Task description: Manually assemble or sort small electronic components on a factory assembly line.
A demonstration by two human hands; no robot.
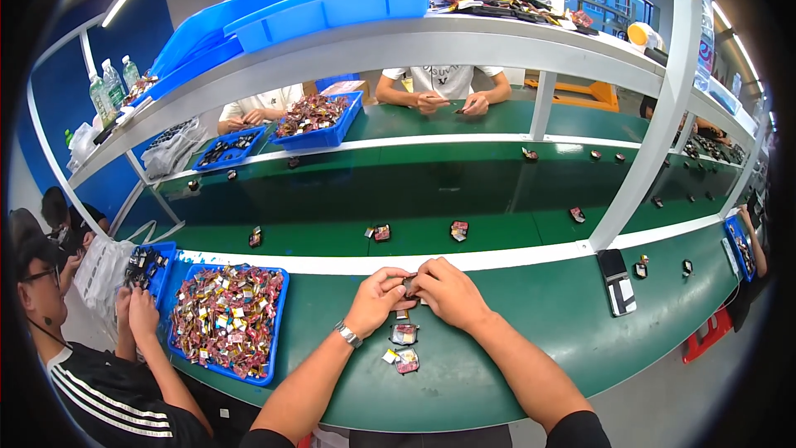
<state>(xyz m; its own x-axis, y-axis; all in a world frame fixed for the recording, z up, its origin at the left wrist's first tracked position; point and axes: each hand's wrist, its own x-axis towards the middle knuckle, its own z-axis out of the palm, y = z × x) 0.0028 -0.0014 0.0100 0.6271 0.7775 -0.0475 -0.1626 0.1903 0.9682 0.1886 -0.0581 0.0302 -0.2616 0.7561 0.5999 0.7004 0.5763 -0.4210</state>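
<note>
My left hand (pixel 377 303), with a metal-band watch on its wrist, and my right hand (pixel 448 292) meet over the green bench. Their fingers pinch a small dark part (pixel 410 283) between them, mostly covered by the fingertips. Just below the hands lies a small black-framed electronic module (pixel 405 333). Closer to me is another module (pixel 407 361), reddish and white, with a small pale yellow-white piece (pixel 390 356) beside it. Part of a further small piece shows right under my fingers.
A blue tray (pixel 286 323) heaped with pink-and-white modules stands at my left, beside a co-worker's hands (pixel 137 311). To the right lies a black-and-white flat device (pixel 617 284). Beyond a white rail (pixel 332 265), spaced modules lie on a green belt (pixel 497 191). A metal shelf (pixel 464 41) spans overhead.
</note>
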